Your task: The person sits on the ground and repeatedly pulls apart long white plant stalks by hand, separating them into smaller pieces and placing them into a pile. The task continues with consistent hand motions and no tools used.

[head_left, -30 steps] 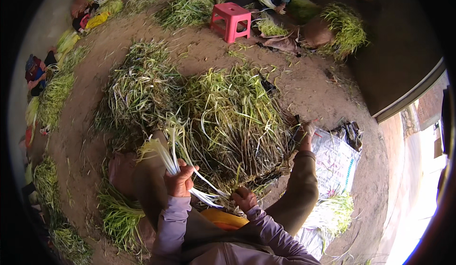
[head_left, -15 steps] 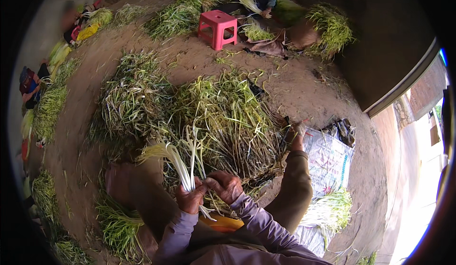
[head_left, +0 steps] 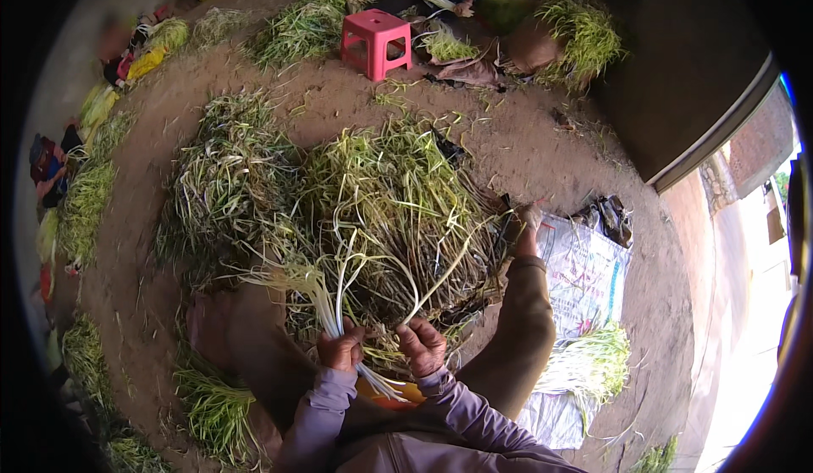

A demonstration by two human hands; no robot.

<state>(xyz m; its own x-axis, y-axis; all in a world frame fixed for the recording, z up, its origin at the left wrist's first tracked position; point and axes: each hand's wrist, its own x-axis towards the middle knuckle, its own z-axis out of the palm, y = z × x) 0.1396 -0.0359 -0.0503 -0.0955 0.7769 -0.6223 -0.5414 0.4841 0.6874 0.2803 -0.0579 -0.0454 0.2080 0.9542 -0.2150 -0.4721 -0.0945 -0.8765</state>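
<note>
My left hand [head_left: 340, 348] is closed round a bunch of long, white-stemmed greens [head_left: 325, 305], which look like young garlic or scallions. Their yellowish leaves fan out away from me, and the white root ends stick out below my fist. Just to the right, my right hand [head_left: 422, 348] pinches a single pale stalk [head_left: 437, 286] that leans up to the right, apart from the bunch. Beyond both hands lies a big heap of untrimmed greens [head_left: 381, 185], leafy on top with brownish stems toward me. Something orange [head_left: 396, 402] shows partly under my wrists.
Another heap [head_left: 224, 177] of limp leaves lies left of the main one. By my right leg, a white woven sack [head_left: 580, 265] bears a pile of cleaned greens [head_left: 593, 361]. More greens [head_left: 207, 409] lie by my left leg. A pink stool [head_left: 377, 43] and other people are farther off.
My right hand has moved slightly right and away from my left, now with a single stalk held apart from the bunch. My left hand still grips the bunch. The whole view has shifted slightly.
</note>
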